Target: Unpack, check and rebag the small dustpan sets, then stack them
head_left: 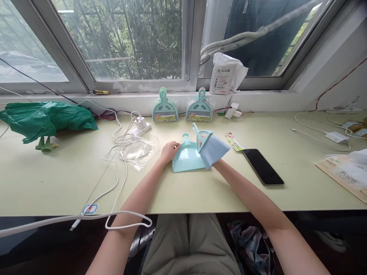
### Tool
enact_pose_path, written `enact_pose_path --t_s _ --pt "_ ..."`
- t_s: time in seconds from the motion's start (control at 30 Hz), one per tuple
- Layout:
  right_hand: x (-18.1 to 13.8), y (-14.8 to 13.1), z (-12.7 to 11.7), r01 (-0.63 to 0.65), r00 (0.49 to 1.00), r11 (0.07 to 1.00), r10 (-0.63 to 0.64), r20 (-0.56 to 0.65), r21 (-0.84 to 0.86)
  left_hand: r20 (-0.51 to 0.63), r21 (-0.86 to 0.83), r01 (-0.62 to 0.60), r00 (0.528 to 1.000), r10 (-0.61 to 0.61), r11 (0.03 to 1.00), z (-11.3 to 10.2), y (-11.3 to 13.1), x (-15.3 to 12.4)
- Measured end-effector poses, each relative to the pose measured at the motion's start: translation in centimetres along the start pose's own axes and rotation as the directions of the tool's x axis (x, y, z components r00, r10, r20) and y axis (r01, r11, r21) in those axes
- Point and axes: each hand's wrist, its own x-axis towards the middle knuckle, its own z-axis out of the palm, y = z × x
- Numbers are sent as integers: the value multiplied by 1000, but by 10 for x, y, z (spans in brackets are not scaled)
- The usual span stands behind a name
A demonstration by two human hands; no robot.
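A small light-blue dustpan (186,157) lies flat on the pale green table (57,179), its handle loop pointing away from me. My left hand (169,150) rests on its left edge, fingers curled over the rim. My right hand (213,162) holds a matching mini brush (210,147) over the pan's right side, bristles fanned toward the right; the hand is mostly hidden behind the brush. Two packaged dustpan-and-brush sets (164,109) (200,109) lean against the window ledge behind.
A black phone (263,167) lies face up right of the pan, a small printed label (233,141) beside it. An empty clear wrapper (137,151) and white cables (114,168) lie left. A green plastic bag (46,118) sits far left; packets (344,172) far right.
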Motion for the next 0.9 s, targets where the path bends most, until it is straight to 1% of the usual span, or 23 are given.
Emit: enact_pose_path --t_s 0.1,0.13,0.17,0.2,0.23,0.3,0.37,0.47,0.53,0.57,0.6,0.67,0.7,0.73,0.77,0.8,0.83,0.87,0.9 --pt "11 3 -33 27 999 1000 -27 -35 -7 -8 36 51 999 -51 998 -6 -7 1" --pt "14 6 -44 42 998 998 -44 -53 -51 -13 43 61 998 -60 997 -7 -9 1" --pt "16 11 -55 91 993 972 -106 -59 -218 -18 50 69 998 -68 996 -8 -10 1" --pt "17 16 -63 119 989 914 -144 -36 -388 -21 59 73 997 -72 996 -9 -10 0" --pt "17 22 -68 137 988 844 -153 12 -519 -23 71 75 997 -73 995 -9 -10 0" --pt "15 33 -72 151 988 699 -116 98 -699 -17 99 72 997 -71 992 -10 -9 -1" --pt "13 41 -69 152 987 605 -52 152 -781 -11 114 71 997 -70 991 -10 -8 -2" --pt "11 46 -63 142 987 540 -11 162 -830 -15 107 67 998 -66 992 -11 -6 -3" --pt "12 43 -63 118 991 544 -14 131 -831 -35 103 64 998 -61 993 -12 -4 -4" --pt "13 38 -64 102 994 569 -24 107 -816 -55 102 64 997 -58 993 -13 -4 -4" --pt "13 31 -65 86 996 615 -44 74 -784 -84 100 65 995 -57 993 -13 -3 -4" --pt "9 7 -66 88 993 764 -114 0 -639 -155 92 72 986 -58 993 -16 -1 -4" --pt "2 -10 -65 122 986 859 -162 -38 -498 -187 88 73 981 -55 993 -17 0 -4" --pt "-8 -31 -65 185 976 935 -210 -51 -304 -215 87 71 975 -51 994 -18 0 -4" --pt "-23 -53 -64 247 965 966 -253 -70 -81 -241 86 69 969 -47 994 -20 1 -4" --pt "-43 -77 -65 306 951 945 -298 -86 117 -262 87 67 964 -42 994 -21 1 -4" --pt "-66 -101 -68 352 936 900 -347 -67 255 -279 89 67 960 -40 994 -22 2 -4" --pt "-92 -123 -73 378 919 865 -394 -21 330 -290 92 69 956 -40 993 -23 2 -4" --pt "-118 -142 -81 388 895 854 -439 82 346 -296 95 71 954 -40 993 -23 2 -4"
